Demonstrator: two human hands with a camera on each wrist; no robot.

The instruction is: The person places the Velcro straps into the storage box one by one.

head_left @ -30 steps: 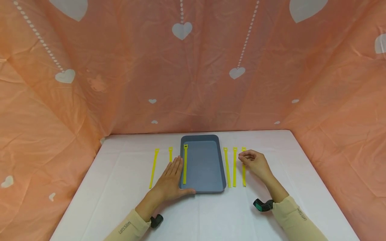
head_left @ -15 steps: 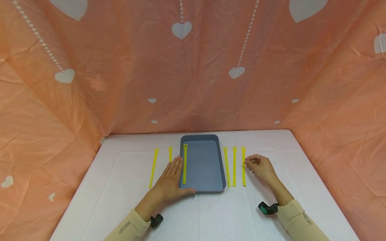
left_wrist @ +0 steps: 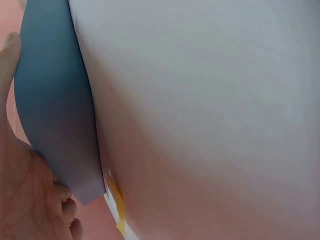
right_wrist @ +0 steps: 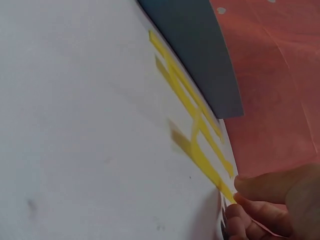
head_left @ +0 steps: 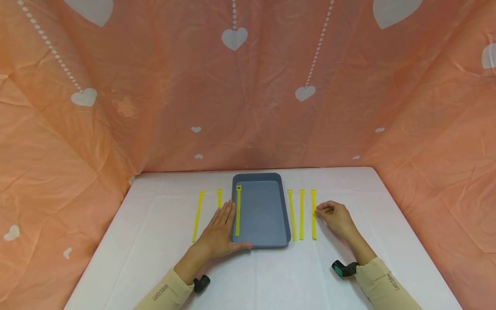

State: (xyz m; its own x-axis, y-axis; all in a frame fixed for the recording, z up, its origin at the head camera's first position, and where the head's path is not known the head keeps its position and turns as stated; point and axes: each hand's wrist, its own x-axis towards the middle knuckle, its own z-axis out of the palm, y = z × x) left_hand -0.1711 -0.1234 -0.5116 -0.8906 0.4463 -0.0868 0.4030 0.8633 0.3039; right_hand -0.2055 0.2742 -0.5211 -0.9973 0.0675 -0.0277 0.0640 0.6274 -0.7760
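Flat along the left wall of a grey-blue tray (head_left: pixel 263 211) lies my left hand (head_left: pixel 215 234), fingers straight and thumb against the front edge. The left wrist view shows the hand beside the tray's wall (left_wrist: pixel 50 95). Inside the tray is one yellow cable tie (head_left: pixel 238 213) with a slotted head. My right hand (head_left: pixel 336 217) has curled fingers, its fingertips right at the edge of the rightmost cable tie (head_left: pixel 313 228). In the right wrist view, thumb and forefinger meet that tie's far part (right_wrist: pixel 212 175); I cannot tell whether they pinch it.
Two more cable ties, an inner one (head_left: pixel 302 215) and one nearest the tray (head_left: pixel 292 219), lie right of it. On the left are an outer tie (head_left: pixel 198 217) and one (head_left: pixel 219 198) partly hidden by my left hand. A pink curtain (head_left: pixel 248 120) encloses the white table (head_left: pixel 263 280).
My right hand has moved right and slightly toward me, from over the rightmost cable tie's head to its right edge. The left hand, the tray and the ties have stayed put.
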